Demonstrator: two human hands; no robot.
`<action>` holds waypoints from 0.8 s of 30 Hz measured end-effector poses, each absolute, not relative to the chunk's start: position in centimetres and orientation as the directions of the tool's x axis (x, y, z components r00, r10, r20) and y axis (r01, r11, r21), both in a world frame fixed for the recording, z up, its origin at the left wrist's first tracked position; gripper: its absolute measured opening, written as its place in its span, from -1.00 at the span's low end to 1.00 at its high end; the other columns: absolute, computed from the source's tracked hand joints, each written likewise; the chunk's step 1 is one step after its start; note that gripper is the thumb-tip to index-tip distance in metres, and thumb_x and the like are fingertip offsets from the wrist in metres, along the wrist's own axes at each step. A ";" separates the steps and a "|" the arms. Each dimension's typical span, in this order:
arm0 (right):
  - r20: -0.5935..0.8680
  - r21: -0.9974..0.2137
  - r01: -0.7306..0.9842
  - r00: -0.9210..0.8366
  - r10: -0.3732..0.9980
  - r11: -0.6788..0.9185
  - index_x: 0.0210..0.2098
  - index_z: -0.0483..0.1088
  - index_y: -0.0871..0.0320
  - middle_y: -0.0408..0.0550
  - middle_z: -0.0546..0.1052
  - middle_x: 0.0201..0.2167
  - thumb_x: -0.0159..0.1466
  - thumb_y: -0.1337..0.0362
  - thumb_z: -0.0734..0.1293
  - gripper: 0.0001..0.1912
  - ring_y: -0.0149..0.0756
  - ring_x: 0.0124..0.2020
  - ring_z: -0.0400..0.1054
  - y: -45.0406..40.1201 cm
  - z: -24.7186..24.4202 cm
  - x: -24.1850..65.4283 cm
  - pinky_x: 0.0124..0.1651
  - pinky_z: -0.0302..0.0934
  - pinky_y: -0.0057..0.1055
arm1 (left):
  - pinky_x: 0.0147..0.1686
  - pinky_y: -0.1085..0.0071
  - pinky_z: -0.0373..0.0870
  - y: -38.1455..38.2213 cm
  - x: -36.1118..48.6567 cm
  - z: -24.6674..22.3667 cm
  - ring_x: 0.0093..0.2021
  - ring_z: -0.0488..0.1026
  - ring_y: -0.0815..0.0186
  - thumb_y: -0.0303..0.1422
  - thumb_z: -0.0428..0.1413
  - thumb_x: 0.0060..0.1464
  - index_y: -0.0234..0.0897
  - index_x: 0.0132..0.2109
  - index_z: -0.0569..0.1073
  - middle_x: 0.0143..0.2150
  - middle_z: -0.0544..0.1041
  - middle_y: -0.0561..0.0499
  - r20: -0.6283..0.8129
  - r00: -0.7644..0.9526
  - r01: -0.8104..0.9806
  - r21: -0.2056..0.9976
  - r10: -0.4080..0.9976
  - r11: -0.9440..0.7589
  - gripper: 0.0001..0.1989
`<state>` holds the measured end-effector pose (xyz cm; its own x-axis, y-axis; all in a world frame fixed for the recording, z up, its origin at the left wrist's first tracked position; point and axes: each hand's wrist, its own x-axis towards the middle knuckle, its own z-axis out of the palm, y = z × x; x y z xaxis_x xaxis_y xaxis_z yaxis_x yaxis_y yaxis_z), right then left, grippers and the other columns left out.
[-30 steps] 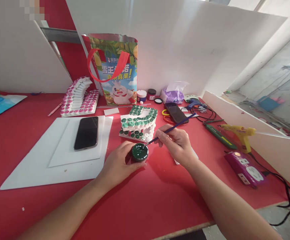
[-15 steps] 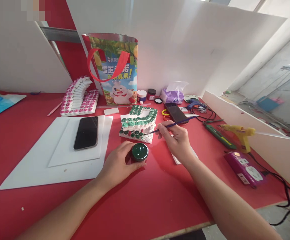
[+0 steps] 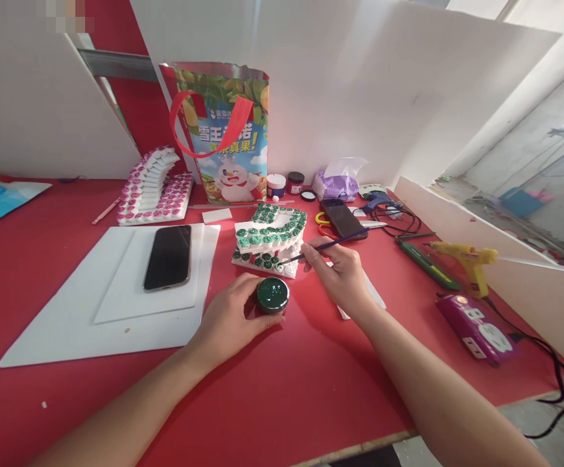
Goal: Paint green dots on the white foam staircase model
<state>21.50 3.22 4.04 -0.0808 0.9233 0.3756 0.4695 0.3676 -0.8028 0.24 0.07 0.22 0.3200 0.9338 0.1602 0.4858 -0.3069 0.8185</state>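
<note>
My left hand (image 3: 237, 311) is wrapped round an open jar of dark green paint (image 3: 273, 295) on the table. In my right hand (image 3: 338, 269) is a thin paintbrush (image 3: 328, 245), pinched between thumb and fingers. Its tip meets the lower front row of a small white model (image 3: 270, 239) covered in rosette shapes. Most of these rosettes are green; several at the lower right are white. Beneath my right hand lies a white pad or tissue (image 3: 373, 292), partly hidden.
A phone (image 3: 168, 258) rests on white boards (image 3: 63, 318) at left. Behind stand a pink-and-white model (image 3: 153, 188), a printed bag (image 3: 236, 149) and paint jars (image 3: 295, 182). To the right are another phone (image 3: 344, 219), a green cutter (image 3: 428, 264), a yellow glue gun (image 3: 471, 259) and a purple pack (image 3: 476, 329).
My right hand and the brush have shifted slightly left and down, with the tip still at the lower row. My left hand and the jar stay in place.
</note>
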 end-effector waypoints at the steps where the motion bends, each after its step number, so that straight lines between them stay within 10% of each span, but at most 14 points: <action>1: 0.372 -0.801 0.474 -0.081 0.925 0.364 -0.35 0.47 0.12 -0.09 0.56 -0.46 0.41 0.07 0.28 -0.69 -0.30 -0.41 0.45 3.2 4.0 21.5 -0.30 0.30 -0.39 | -0.10 0.25 0.49 0.1 0.2 0.2 -0.04 0.54 0.11 -0.11 0.33 0.04 -0.14 -0.04 0.50 -0.02 0.56 -0.04 0.161 0.319 0.485 0.819 0.934 -0.307 -0.61; 24: 0.376 -0.788 0.490 -0.096 0.922 0.373 -0.32 0.50 0.11 -0.12 0.54 -0.48 0.41 0.10 0.29 -0.72 -0.33 -0.43 0.45 3.2 4.0 21.4 -0.36 0.26 -0.45 | -0.09 0.27 0.47 0.1 0.3 0.3 -0.03 0.53 0.12 -0.11 0.33 0.04 -0.14 -0.03 0.49 -0.01 0.56 -0.01 0.152 0.318 0.496 0.814 0.936 -0.301 -0.61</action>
<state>21.40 3.16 4.01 -0.0961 0.9215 0.3763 0.4900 0.3728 -0.7880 0.30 0.09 0.27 0.3183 0.9357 0.1524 0.4964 -0.3014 0.8141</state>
